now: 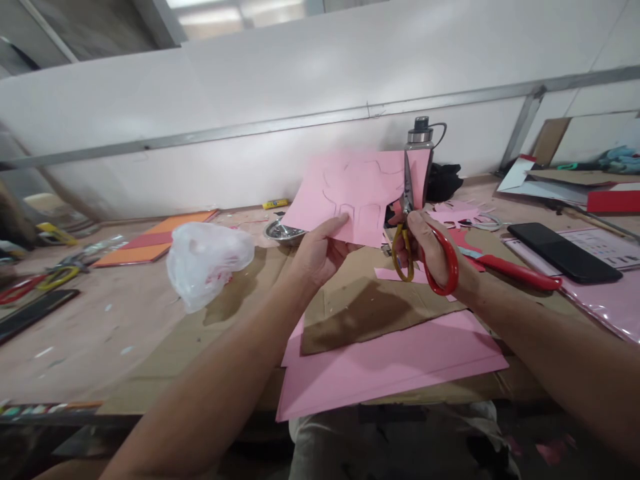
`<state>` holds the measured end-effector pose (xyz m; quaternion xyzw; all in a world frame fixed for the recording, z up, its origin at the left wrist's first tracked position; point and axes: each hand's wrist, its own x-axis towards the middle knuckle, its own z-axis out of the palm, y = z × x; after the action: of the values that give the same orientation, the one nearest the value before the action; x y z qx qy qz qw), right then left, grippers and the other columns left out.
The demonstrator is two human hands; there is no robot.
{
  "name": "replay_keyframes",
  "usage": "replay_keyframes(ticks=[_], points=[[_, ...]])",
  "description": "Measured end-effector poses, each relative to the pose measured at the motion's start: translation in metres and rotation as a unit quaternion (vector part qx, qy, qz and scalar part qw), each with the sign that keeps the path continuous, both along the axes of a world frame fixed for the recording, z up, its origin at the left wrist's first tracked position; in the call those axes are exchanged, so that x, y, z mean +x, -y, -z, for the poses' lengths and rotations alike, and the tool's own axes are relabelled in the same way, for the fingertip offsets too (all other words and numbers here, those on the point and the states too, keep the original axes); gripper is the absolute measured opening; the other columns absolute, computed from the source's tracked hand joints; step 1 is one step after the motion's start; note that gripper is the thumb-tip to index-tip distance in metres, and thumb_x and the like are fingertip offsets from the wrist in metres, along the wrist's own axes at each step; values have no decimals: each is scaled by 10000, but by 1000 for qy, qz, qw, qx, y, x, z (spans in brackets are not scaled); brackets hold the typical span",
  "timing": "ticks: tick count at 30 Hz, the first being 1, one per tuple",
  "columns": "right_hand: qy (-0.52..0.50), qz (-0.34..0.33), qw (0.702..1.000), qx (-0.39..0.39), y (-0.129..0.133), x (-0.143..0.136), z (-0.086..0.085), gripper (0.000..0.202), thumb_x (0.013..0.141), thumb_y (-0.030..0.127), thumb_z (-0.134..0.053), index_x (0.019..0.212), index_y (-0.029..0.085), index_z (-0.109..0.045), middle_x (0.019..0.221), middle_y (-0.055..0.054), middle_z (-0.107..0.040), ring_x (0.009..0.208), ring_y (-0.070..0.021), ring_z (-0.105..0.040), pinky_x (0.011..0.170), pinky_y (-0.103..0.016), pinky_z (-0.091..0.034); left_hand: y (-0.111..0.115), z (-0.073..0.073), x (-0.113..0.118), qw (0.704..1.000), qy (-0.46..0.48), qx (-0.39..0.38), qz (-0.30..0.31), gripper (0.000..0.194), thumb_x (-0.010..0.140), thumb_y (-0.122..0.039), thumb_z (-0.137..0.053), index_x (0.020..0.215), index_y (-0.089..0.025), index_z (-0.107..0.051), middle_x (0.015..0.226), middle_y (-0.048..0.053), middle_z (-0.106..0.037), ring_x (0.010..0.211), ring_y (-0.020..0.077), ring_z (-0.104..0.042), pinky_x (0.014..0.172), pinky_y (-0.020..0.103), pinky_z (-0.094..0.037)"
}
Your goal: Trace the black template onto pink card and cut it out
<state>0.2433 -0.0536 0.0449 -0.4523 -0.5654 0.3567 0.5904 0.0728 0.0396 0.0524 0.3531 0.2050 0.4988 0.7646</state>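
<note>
Left hand (323,253) pinching pink sheet (305,207) mid-frame, right hand (431,247) wrapped round scissors (407,190) near sheet's right edge. Outline (345,205) drawn, looks uncut, tbh; only margin seems snipped.

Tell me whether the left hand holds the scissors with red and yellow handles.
No, the right hand holds those scissors, while the left hand grips pink paper.

Before me the cardboard piece (345,327) on the table (115,327), paper sheets (400,373) under its edge nearest me, a bag (207,263) to its left, a bowl (281,231) behind its left side, a bottle (420,137) behind it, a phone (565,253) to its right.
</note>
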Motion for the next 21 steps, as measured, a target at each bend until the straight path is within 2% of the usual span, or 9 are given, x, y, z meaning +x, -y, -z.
replay_keyframes(ticks=[4, 7, 11, 16, 21], points=[[-12, 10, 1000, 4, 1, -2, 1, 480, 892, 702, -498, 868, 224, -545, 688, -4, -589, 505, -128, -555, 444, -273, -457, -1, -4, 0, 999, 7, -9, -31, 118, 801, -76, -708, 911, -115, -700, 820, 42, -769, 686, 126, -726, 638, 191, -600], [-18, 12, 1000, 9, 1, -3, 2, 467, 883, 697, -519, 878, 229, -532, 706, 2, -570, 541, -130, -558, 452, -264, -465, 1, -8, 0, 999, 12, -7, -51, 85, 829, -136, -725, 911, -136, -701, 853, 51, -782, 740, 146, -749, 644, 191, -609], [-20, -6, 1000, 3, 2, -2, 3, 486, 858, 705, -549, 796, 231, -462, 724, 1, -561, 566, -126, -559, 468, -253, -471, 2, -11, 1, 997, 17, 8, -71, 212, 849, -174, -727, 1058, -180, -697, 923, 47, -791, 848, 171, -764, 678, 214, -627], [-7, -6, 1000, 2, 1, -2, 5, 480, 864, 708, -536, 831, 231, -489, 710, 2, -562, 551, -132, -555, 452, -260, -461, 1, -12, 1, 995, 34, -1, -95, 354, 847, -159, -734, 1190, -214, -664, 974, 35, -792, 950, 165, -755, 740, 197, -628], [-2, -13, 1000, -1, 2, -3, 7, 460, 883, 691, -524, 848, 234, -483, 700, 17, -553, 502, -120, -536, 446, -269, -458, 2, -13, 0, 995, 43, 2, -92, 179, 899, -233, -685, 1066, -173, -708, 1083, 63, -775, 1088, 179, -712, 828, 191, -613]])
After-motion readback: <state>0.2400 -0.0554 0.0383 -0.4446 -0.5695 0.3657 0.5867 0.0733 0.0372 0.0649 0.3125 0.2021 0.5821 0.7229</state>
